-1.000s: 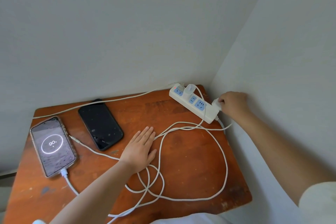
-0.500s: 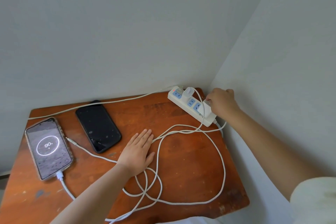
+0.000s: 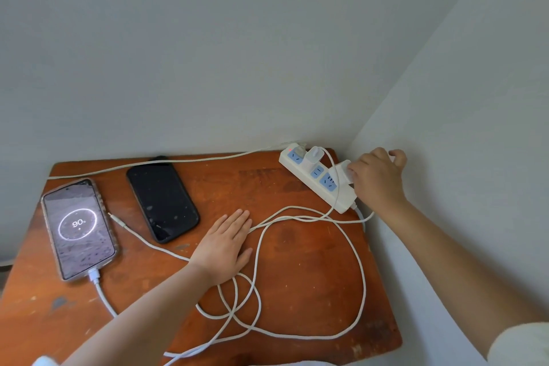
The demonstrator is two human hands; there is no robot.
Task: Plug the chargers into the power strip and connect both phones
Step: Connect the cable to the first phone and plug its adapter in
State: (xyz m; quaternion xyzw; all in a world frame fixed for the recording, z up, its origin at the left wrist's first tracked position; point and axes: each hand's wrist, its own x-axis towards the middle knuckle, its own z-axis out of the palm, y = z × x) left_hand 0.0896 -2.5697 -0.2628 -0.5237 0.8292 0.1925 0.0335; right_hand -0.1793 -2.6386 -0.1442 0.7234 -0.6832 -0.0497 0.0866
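A white power strip (image 3: 315,180) with blue sockets lies at the table's far right corner. One white charger (image 3: 315,154) is plugged in near its far end. My right hand (image 3: 377,178) grips a second white charger (image 3: 344,172) over the strip's near end. My left hand (image 3: 227,244) rests flat on the table, fingers spread, touching a white cable (image 3: 297,217). A lit phone (image 3: 78,227) showing 90% lies at the left with a cable in its bottom. A dark phone (image 3: 162,202) lies beside it, and a loose cable tip (image 3: 114,217) lies between them.
The brown wooden table (image 3: 297,276) sits in a corner between two grey walls. White cables loop across its near right part (image 3: 361,291). The strip's own cord (image 3: 163,162) runs along the far edge.
My right hand has moved from the strip's near end, by the wall, onto the strip, carrying the second charger over its last socket. The left hand has stayed put.
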